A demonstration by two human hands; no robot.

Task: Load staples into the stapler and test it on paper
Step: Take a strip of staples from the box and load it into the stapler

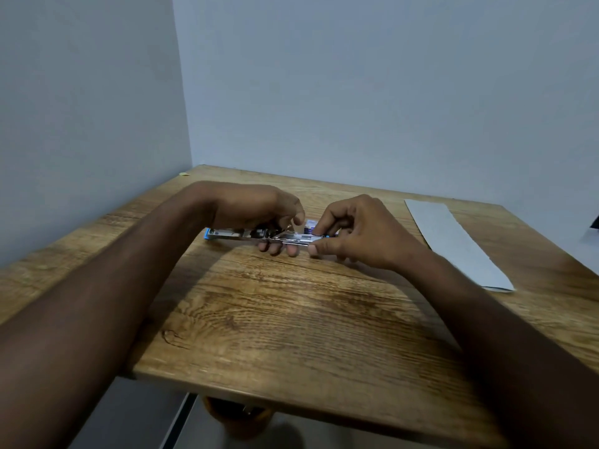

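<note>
A blue and silver stapler (pixel 233 235) lies swung open flat on the wooden table (pixel 291 319), its blue top arm pointing left and its metal staple channel pointing right. My left hand (pixel 259 212) grips the stapler at its hinge, fingers curled under it. My right hand (pixel 353 233) pinches the right end of the metal channel (pixel 296 238) between thumb and fingers; whether it holds a strip of staples there I cannot tell. A small blue and white staple box (pixel 310 225) shows just behind my right fingers. A white sheet of paper (pixel 453 241) lies to the right.
The table stands in a corner, with pale walls at the left and back. A dark object (pixel 595 220) sits at the far right edge. A small yellowish scrap (pixel 184 173) lies at the back left corner. Floor shows below the table's front edge.
</note>
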